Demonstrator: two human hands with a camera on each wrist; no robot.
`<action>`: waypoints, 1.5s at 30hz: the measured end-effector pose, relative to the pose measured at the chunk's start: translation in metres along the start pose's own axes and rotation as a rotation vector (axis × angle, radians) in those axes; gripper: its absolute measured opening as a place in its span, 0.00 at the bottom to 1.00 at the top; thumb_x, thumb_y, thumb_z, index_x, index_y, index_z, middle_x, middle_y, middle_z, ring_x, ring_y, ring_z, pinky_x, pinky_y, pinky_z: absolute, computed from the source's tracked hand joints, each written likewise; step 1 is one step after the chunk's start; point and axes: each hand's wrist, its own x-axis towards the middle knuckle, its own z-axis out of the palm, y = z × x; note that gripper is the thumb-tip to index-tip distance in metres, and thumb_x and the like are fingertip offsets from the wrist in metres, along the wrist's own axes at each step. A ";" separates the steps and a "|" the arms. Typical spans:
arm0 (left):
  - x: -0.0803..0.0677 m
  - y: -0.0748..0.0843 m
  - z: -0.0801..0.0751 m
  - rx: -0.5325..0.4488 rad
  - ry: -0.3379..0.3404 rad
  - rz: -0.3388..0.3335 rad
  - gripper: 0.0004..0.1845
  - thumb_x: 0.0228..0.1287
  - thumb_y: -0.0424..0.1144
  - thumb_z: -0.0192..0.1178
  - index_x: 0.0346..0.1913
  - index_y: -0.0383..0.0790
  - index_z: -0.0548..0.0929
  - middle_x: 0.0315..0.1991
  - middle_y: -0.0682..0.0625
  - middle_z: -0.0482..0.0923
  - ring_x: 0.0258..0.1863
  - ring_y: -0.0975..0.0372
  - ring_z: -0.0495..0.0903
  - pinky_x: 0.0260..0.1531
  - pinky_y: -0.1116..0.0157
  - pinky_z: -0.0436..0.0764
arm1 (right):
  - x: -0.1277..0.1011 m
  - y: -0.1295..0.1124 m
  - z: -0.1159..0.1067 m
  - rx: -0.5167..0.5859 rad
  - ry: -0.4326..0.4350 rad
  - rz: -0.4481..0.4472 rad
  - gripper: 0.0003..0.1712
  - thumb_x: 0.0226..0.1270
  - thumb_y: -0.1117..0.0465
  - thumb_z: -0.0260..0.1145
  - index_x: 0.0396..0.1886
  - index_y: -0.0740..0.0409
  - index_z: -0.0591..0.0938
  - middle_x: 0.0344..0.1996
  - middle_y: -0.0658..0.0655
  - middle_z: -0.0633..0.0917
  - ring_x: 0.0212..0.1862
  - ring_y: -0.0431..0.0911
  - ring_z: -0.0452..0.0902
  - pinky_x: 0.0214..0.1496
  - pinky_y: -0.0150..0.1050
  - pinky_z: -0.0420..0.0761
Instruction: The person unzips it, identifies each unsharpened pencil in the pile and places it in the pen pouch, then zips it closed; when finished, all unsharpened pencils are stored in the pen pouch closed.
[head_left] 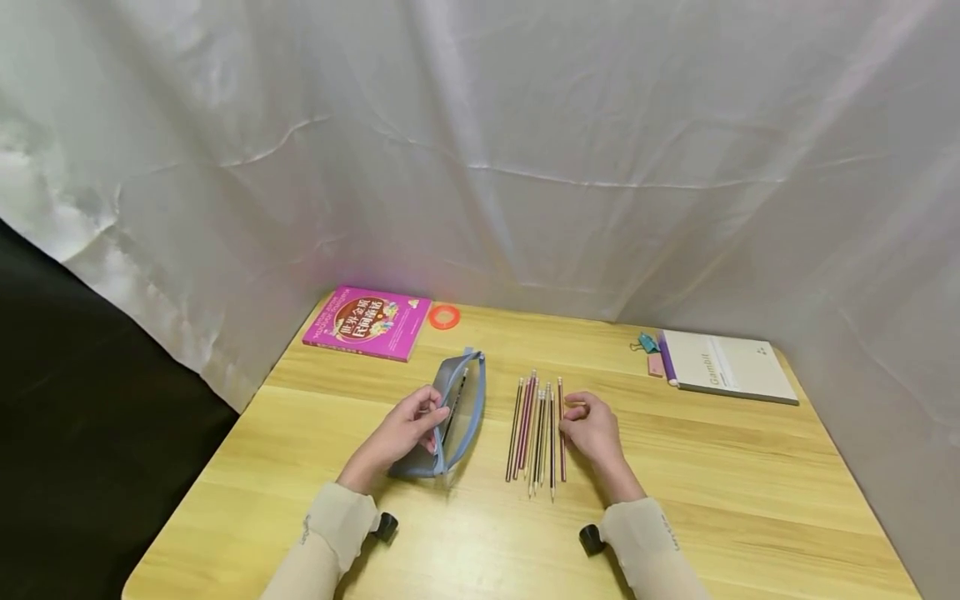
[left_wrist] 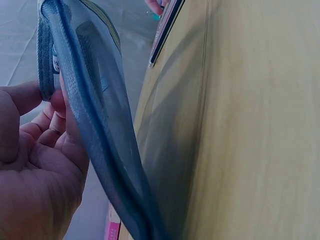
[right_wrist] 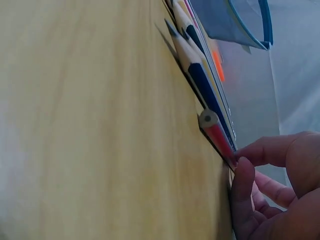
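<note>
Head view shows me the wooden tabletop (head_left: 480,550), bearing a blue pouch (head_left: 470,433) with its mouth gaping and, right of it, a row of pencils (head_left: 540,433). I see the left hand (head_left: 401,431) pinching the pouch's rim, the right hand (head_left: 596,429) pinching the rightmost, maroon pencil (head_left: 562,454).

A see-through pencil case (head_left: 476,421) with blue trim gapes open just below center frame, a dark pencil (head_left: 457,400) inside. To its right, striped pencils (head_left: 527,421) lie side by side, a flat-ended maroon pencil (head_left: 560,400) rightmost.
</note>
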 end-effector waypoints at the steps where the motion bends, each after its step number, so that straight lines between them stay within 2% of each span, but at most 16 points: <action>1: -0.001 0.000 0.000 0.000 0.004 -0.009 0.11 0.80 0.39 0.56 0.46 0.34 0.69 0.33 0.50 0.70 0.21 0.63 0.76 0.23 0.63 0.87 | 0.000 0.000 0.000 -0.017 0.002 -0.005 0.26 0.61 0.76 0.71 0.60 0.63 0.81 0.34 0.59 0.83 0.26 0.45 0.80 0.26 0.35 0.83; 5: -0.004 0.001 0.001 -0.005 0.017 -0.033 0.11 0.80 0.39 0.57 0.46 0.34 0.70 0.33 0.51 0.69 0.21 0.62 0.77 0.23 0.65 0.86 | -0.001 -0.001 0.000 -0.031 -0.019 -0.004 0.28 0.59 0.73 0.74 0.61 0.63 0.79 0.35 0.58 0.82 0.27 0.45 0.80 0.28 0.36 0.85; 11: -0.004 0.001 0.003 -0.017 0.016 -0.023 0.10 0.79 0.38 0.57 0.45 0.33 0.69 0.31 0.51 0.69 0.20 0.63 0.76 0.22 0.65 0.86 | -0.005 -0.001 -0.004 -0.043 -0.039 -0.008 0.31 0.57 0.75 0.73 0.62 0.66 0.78 0.34 0.59 0.81 0.27 0.47 0.82 0.29 0.38 0.89; 16: -0.004 -0.001 0.009 -0.032 -0.009 -0.035 0.11 0.79 0.39 0.57 0.46 0.33 0.70 0.35 0.51 0.69 0.21 0.62 0.76 0.24 0.63 0.87 | -0.008 0.001 -0.008 -0.115 -0.013 0.004 0.31 0.56 0.74 0.73 0.62 0.67 0.78 0.35 0.60 0.83 0.27 0.46 0.82 0.27 0.36 0.89; 24: -0.005 0.003 0.006 -0.003 0.017 -0.027 0.10 0.79 0.38 0.57 0.46 0.33 0.70 0.32 0.51 0.69 0.21 0.62 0.76 0.23 0.60 0.88 | -0.007 -0.007 -0.007 -0.134 -0.052 0.007 0.36 0.58 0.69 0.73 0.67 0.70 0.74 0.37 0.62 0.88 0.25 0.44 0.84 0.27 0.36 0.87; 29: -0.003 0.005 0.003 0.007 0.010 -0.025 0.11 0.79 0.38 0.57 0.45 0.33 0.70 0.31 0.51 0.69 0.21 0.61 0.77 0.24 0.57 0.89 | -0.005 -0.010 -0.010 -0.127 -0.067 0.013 0.34 0.59 0.69 0.71 0.66 0.71 0.75 0.36 0.62 0.89 0.26 0.44 0.83 0.28 0.35 0.86; 33: -0.002 0.005 0.003 0.008 0.007 -0.026 0.11 0.79 0.38 0.57 0.45 0.33 0.70 0.30 0.51 0.69 0.20 0.61 0.77 0.24 0.57 0.89 | -0.004 -0.011 -0.014 -0.061 -0.079 0.033 0.29 0.61 0.69 0.69 0.63 0.72 0.78 0.39 0.64 0.90 0.28 0.46 0.84 0.28 0.35 0.85; 38: -0.002 0.003 0.004 0.012 0.004 -0.034 0.11 0.80 0.38 0.57 0.46 0.33 0.70 0.29 0.49 0.69 0.20 0.61 0.77 0.23 0.61 0.88 | -0.004 -0.010 -0.019 0.062 -0.101 0.090 0.23 0.64 0.72 0.66 0.59 0.73 0.80 0.41 0.67 0.88 0.30 0.48 0.86 0.31 0.38 0.89; 45: 0.000 0.004 0.005 0.006 -0.003 -0.019 0.12 0.80 0.39 0.56 0.46 0.32 0.69 0.30 0.50 0.69 0.21 0.62 0.78 0.24 0.60 0.88 | 0.001 -0.012 -0.021 0.200 -0.095 0.097 0.26 0.68 0.70 0.65 0.65 0.70 0.77 0.50 0.70 0.85 0.32 0.46 0.85 0.37 0.38 0.91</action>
